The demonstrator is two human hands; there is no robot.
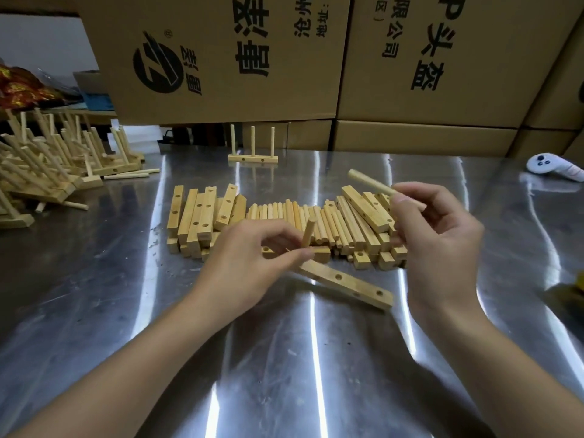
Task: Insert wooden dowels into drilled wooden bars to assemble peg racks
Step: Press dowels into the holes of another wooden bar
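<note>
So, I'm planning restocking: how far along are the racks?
Done: a heap of racks at far left, plus one standing rack. In hand: left hand grips a bar with one dowel upright; right hand holds the next dowel. Left: many loose bars and dowels.

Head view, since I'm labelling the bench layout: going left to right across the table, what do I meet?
Heap of finished peg racks → left stack of drilled bars → row of loose dowels → right hand pinching a dowel → white controller. The left hand overlaps that row, so it is left out.
</note>
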